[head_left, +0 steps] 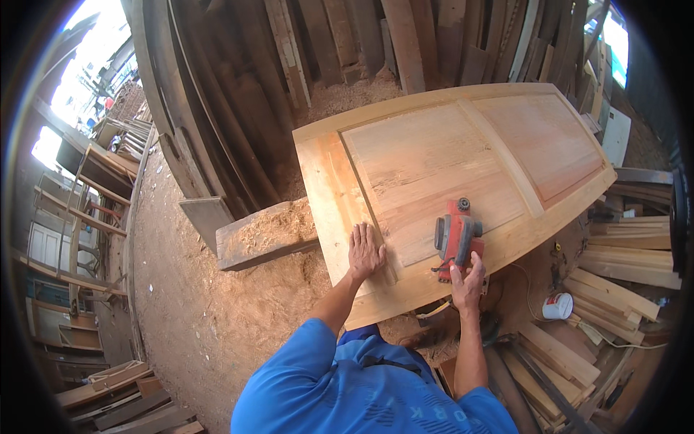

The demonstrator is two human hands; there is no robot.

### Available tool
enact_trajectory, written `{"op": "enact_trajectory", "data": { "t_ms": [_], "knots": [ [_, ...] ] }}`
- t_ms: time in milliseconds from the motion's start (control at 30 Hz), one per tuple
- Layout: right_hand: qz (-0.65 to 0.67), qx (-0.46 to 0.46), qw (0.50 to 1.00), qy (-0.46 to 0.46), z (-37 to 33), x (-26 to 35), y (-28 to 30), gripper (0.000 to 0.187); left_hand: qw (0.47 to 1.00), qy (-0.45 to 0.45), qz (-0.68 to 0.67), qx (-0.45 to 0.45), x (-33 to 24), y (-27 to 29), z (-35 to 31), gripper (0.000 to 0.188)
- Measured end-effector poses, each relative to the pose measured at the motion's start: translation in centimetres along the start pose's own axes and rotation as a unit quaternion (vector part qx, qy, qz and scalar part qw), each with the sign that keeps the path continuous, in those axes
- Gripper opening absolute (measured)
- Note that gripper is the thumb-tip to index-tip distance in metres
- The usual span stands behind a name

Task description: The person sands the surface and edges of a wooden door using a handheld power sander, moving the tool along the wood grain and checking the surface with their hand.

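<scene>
A pale wooden door [434, 155] with recessed panels lies flat before me, propped on a thick timber [264, 235]. My left hand [366, 253] rests palm down on the door's left part, its fingers stretched out. On the door's near side sits a red and black electric hand planer [459, 235]. My right hand [468, 283] is at the planer's near end, thumb and fingers apart around its rear edge. From this angle the palm side is hidden, and whether the fingers touch the tool is hard to see.
Tall dark boards [325, 40] lean behind the door. Stacked cut planks [629, 253] lie at the right, near a white bucket [557, 307] and a thin cable [531, 296]. Sawdust covers the ground [195, 311]. More lumber [134, 405] is piled at the lower left.
</scene>
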State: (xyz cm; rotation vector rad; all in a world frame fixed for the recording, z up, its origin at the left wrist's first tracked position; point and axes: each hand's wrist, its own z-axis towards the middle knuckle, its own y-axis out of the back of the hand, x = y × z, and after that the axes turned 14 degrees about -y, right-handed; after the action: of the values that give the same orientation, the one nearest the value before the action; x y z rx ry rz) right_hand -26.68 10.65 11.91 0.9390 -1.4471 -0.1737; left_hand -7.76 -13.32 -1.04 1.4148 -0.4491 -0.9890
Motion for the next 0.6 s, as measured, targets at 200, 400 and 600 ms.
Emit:
{"op": "enact_trajectory", "data": {
  "t_ms": [200, 400, 600],
  "knots": [
    [-0.037, -0.063, 0.997, 0.023, 3.0, -0.1, -3.9, 0.065, 1.000, 0.002, 0.011, 0.010, 9.8, 1.6, 6.8, 0.082],
    [-0.113, -0.083, 0.985, -0.100, 3.8, 1.3, -5.2, 0.064, 1.000, -0.005, 0.019, 0.020, 18.6, 3.0, 14.2, 0.083],
    [-0.201, -0.127, 0.963, -0.127, 3.6, 0.3, -6.4, 0.062, 1.000, -0.001, 0.019, -0.020, 25.5, 2.9, 21.5, 0.082]
  ]
}}
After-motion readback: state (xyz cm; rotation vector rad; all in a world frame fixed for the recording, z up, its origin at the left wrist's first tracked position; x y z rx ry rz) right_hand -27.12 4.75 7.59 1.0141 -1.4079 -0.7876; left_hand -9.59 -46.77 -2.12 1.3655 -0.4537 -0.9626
